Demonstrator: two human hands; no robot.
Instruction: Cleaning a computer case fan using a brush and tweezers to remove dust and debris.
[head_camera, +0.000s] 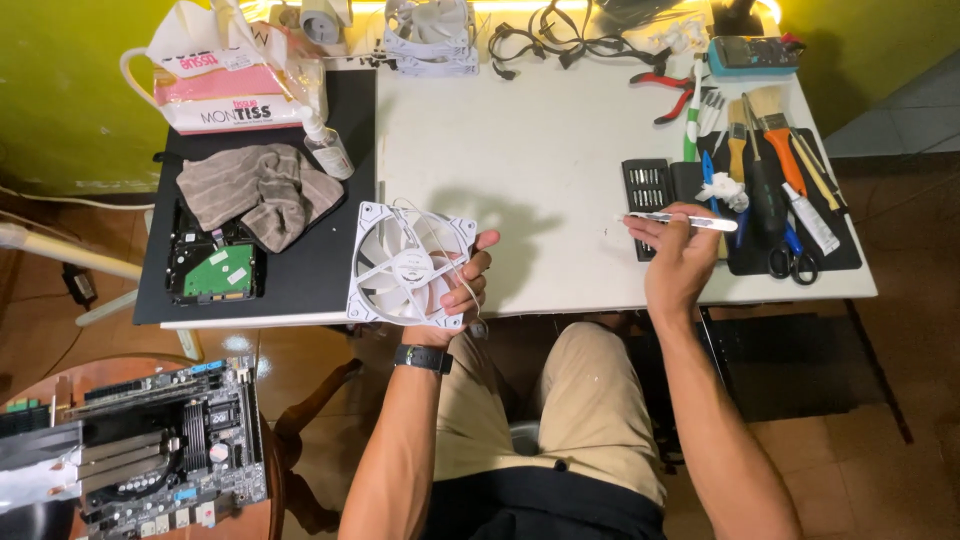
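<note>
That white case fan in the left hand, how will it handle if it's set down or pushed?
The white fan looks light: the left hand holds it alone. Its flat square frame should probably lie stable, not roll. Its thin cable hangs loose and may snag.

At the far left corner of the table we see a soft plastic tissue package (228, 85), white with a pink band across its middle, lying on its side, its thin white carrier bag bunched up above it. Just to its right we find a small clear plastic spray bottle (327, 148) tilted on the black mat, with a pale label on its body (too small for us to tell more). At the far right corner we see a teal-cased handheld meter (755, 55) with a dark rectangular screen, lying flat; whether that screen is lit we cannot tell.
</note>
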